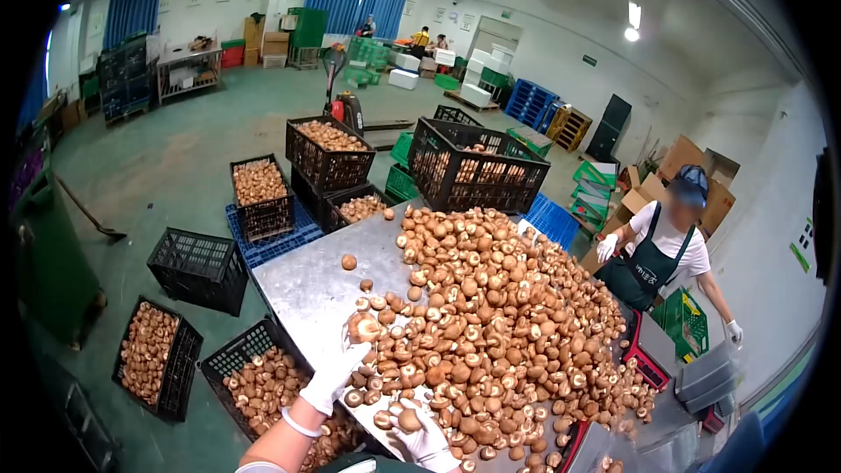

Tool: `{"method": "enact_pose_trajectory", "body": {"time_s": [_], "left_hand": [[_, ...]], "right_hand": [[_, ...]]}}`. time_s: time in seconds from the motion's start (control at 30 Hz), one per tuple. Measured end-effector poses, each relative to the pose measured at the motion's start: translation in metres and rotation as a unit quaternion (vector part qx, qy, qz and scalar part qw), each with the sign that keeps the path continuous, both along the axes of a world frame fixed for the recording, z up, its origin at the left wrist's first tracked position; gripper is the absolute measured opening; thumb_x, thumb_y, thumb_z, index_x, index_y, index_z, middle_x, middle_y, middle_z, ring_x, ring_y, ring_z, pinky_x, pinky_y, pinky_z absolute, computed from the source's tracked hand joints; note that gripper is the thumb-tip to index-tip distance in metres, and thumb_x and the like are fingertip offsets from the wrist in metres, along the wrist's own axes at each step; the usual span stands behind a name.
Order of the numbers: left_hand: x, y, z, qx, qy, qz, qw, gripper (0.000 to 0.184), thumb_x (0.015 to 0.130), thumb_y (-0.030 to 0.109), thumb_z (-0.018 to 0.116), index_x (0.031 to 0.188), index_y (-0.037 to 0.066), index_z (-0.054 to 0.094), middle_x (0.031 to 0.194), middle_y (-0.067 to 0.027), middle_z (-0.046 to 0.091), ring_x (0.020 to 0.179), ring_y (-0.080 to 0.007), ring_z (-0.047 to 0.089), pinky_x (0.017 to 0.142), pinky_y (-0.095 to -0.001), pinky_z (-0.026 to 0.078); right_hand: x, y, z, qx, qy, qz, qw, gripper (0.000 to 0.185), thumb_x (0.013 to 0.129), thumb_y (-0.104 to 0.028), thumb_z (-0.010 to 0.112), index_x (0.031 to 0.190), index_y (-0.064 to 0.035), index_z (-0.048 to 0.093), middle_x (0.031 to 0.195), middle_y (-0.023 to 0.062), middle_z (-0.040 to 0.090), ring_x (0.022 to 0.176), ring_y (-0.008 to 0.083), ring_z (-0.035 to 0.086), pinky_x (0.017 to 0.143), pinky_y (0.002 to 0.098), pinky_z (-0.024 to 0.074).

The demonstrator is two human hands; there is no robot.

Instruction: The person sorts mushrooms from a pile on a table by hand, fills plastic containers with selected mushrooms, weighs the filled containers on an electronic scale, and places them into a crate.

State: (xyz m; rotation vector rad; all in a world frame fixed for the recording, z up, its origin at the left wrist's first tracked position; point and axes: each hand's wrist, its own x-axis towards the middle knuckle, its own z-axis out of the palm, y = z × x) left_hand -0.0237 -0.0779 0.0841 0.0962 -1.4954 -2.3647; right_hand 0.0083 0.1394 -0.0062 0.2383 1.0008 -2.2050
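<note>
A large heap of brown mushrooms (491,315) covers much of the metal table (302,276). My left hand (337,374), in a white glove, is at the heap's left edge, its fingers closed on a large mushroom (363,327). Lower and closer to me, my gloved right hand (427,440) has its fingers curled round another mushroom (408,420). Beneath my left forearm stands a black crate (229,352) partly filled with mushrooms; my arm hides part of it.
Black crates of mushrooms (180,368) stand left of the table, some on a blue pallet (276,247). Another black crate (477,177) sits at the table's far edge. Scales (648,350) line the right side, where a co-worker (657,250) in gloves stands. A pallet jack (346,109) is behind.
</note>
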Motion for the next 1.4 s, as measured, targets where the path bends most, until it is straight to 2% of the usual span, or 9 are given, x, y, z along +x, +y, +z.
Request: {"method": "enact_pose_trajectory", "body": {"time_s": [0.33,0.57,0.6,0.67,0.7,0.83,1.0,1.13,1.4], "left_hand": [[-0.002,-0.012,-0.017,-0.042,-0.022,-0.013,0.999,0.065,0.078,-0.002,0.056,0.140,0.007,0.037,0.129,-0.0088,0.048,0.110,-0.0161,0.052,0.093,-0.0270,0.046],[0.026,-0.073,-0.074,-0.142,-0.028,0.163,0.976,0.049,0.080,-0.002,0.055,0.128,0.004,0.050,0.122,-0.0124,0.053,0.105,-0.0196,0.057,0.087,-0.0303,0.049],[0.038,-0.089,-0.098,-0.210,-0.030,0.200,0.957,0.049,0.078,-0.003,0.053,0.126,0.004,0.052,0.124,-0.0143,0.053,0.106,-0.0234,0.058,0.088,-0.0341,0.049],[0.072,-0.116,-0.123,-0.641,-0.131,0.217,0.724,0.051,0.074,0.000,0.056,0.125,0.003,0.053,0.127,-0.0183,0.050,0.113,-0.0342,0.053,0.094,-0.0434,0.045],[0.083,-0.110,-0.123,-0.647,-0.188,0.205,0.710,0.049,0.072,0.008,0.061,0.120,0.004,0.057,0.127,-0.0201,0.051,0.116,-0.0412,0.047,0.099,-0.0481,0.040],[0.077,-0.089,-0.118,-0.638,-0.119,0.218,0.728,0.042,0.073,0.014,0.062,0.113,0.002,0.061,0.120,-0.0202,0.055,0.116,-0.0402,0.047,0.099,-0.0458,0.040],[0.050,-0.016,-0.065,-0.504,-0.028,0.096,0.858,0.035,0.080,0.015,0.062,0.112,0.002,0.062,0.108,-0.0181,0.062,0.105,-0.0333,0.058,0.094,-0.0401,0.045],[0.048,0.028,-0.035,-0.352,-0.037,-0.198,0.914,0.042,0.088,0.024,0.062,0.125,0.005,0.056,0.127,-0.0142,0.055,0.117,-0.0274,0.052,0.100,-0.0359,0.041],[0.032,0.073,-0.055,-0.465,0.107,-0.248,0.843,0.042,0.081,0.022,0.067,0.119,0.005,0.059,0.121,-0.0143,0.058,0.117,-0.0293,0.052,0.100,-0.0387,0.040]], "right_hand": [[-0.001,-0.003,-0.014,-0.062,-0.008,0.003,0.998,0.052,0.096,-0.035,0.046,0.138,-0.0052,0.038,0.130,0.0189,0.049,0.116,0.0303,0.054,0.087,0.0342,0.0495],[0.000,-0.008,-0.010,-0.055,0.033,0.001,0.998,0.049,0.096,-0.033,0.048,0.136,-0.0067,0.041,0.127,0.0153,0.051,0.114,0.0280,0.054,0.087,0.0349,0.0495],[0.001,-0.008,-0.010,-0.056,0.036,0.000,0.998,0.048,0.096,-0.032,0.049,0.136,-0.0069,0.041,0.126,0.0148,0.052,0.113,0.0276,0.054,0.087,0.0351,0.0495],[0.001,-0.010,-0.009,-0.059,0.047,0.000,0.997,0.047,0.096,-0.031,0.049,0.135,-0.0074,0.042,0.125,0.0137,0.052,0.113,0.0270,0.054,0.087,0.0353,0.0495],[0.001,-0.011,-0.009,-0.059,0.052,0.000,0.997,0.047,0.095,-0.031,0.050,0.135,-0.0076,0.043,0.125,0.0132,0.053,0.112,0.0266,0.054,0.087,0.0354,0.0495],[0.001,-0.015,-0.008,-0.064,0.085,0.000,0.994,0.045,0.095,-0.029,0.051,0.134,-0.0084,0.044,0.123,0.0112,0.054,0.111,0.0253,0.054,0.087,0.0358,0.0495],[0.003,-0.019,0.005,-0.083,0.167,-0.011,0.982,0.042,0.095,-0.028,0.052,0.133,-0.0095,0.047,0.121,0.0086,0.055,0.110,0.0236,0.054,0.087,0.0364,0.0496],[0.006,-0.013,0.013,-0.102,0.241,-0.042,0.964,0.040,0.095,-0.026,0.054,0.131,-0.0103,0.048,0.119,0.0065,0.056,0.108,0.0222,0.054,0.087,0.0368,0.0496],[0.004,0.018,-0.043,-0.056,0.113,-0.052,0.991,0.047,0.097,-0.028,0.050,0.137,-0.0061,0.039,0.129,0.0114,0.051,0.115,0.0222,0.054,0.093,0.0333,0.0478]]}}
